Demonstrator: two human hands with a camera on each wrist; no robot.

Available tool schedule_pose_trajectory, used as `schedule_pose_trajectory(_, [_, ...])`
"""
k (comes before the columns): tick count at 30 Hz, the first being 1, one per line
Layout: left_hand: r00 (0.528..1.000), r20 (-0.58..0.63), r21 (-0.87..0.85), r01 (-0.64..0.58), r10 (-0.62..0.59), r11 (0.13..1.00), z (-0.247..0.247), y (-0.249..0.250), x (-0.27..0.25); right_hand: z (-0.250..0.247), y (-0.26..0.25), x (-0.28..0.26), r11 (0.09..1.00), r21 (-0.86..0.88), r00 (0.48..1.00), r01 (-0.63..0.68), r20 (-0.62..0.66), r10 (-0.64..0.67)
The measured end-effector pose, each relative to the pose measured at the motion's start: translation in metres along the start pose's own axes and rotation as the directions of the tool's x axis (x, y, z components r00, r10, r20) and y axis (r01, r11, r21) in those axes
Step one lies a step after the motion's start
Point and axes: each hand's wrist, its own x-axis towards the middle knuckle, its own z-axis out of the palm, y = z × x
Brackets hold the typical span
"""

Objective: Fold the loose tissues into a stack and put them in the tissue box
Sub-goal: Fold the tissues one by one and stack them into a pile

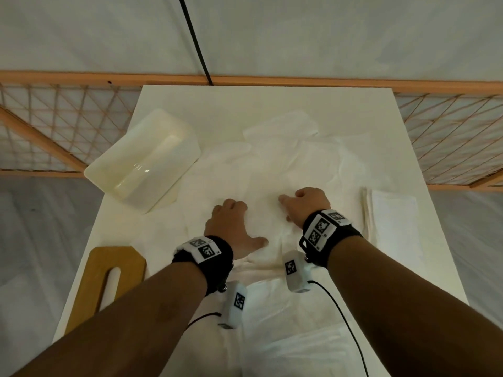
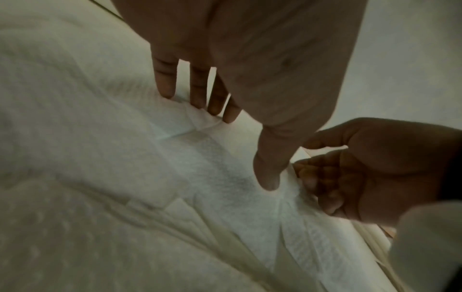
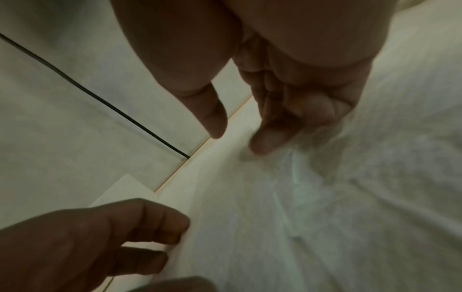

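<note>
Loose tissues point(image 1: 272, 164) spread on table point(image 1: 168, 99); left hand point(image 1: 231, 227) fingers spread, pressing; right hand point(image 1: 307, 205) fingers curled, touching tissue.

Tissue box point(image 1: 144, 161) left of loose tissues point(image 1: 285, 159); folded stack point(image 1: 392, 221) right.

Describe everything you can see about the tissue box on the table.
The tissue box is a cream-white, glossy, plastic-looking tub, oblong with rounded corners. It is open at the top, with no lid on it, and looks empty inside. It sits skewed at the far left of the white table, one corner hanging past the table edge. Its near right side meets the loose tissues. Neither of the hands touches it.
</note>
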Motion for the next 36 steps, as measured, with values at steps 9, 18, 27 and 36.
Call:
schedule_pose_trajectory(9, [0.998, -0.044, 0.041, 0.042, -0.04, 0.998, 0.002, 0.014, -0.001, 0.003, -0.015, -0.001, 0.983, -0.085, 0.982, 0.163, -0.083, -0.17])
schedule_pose_trajectory(18, [0.983, -0.181, -0.165, -0.01, -0.02, 0.986, 0.005, 0.039, 0.003, 0.005, -0.031, -0.006, 0.966, 0.054, 0.967, 0.253, 0.025, -0.254])
schedule_pose_trajectory(27, [0.949, -0.221, -0.559, 0.065, -0.224, 0.827, -0.013, 0.019, 0.022, 0.008, -0.032, -0.008, 0.929, 0.352, 0.974, 0.118, 0.14, -0.177])
schedule_pose_trajectory(36, [0.932, -0.187, -0.481, 0.19, -0.312, 0.856, -0.038, -0.035, 0.031, 0.023, -0.012, -0.014, 0.978, 0.206, 0.953, 0.036, 0.286, -0.095])
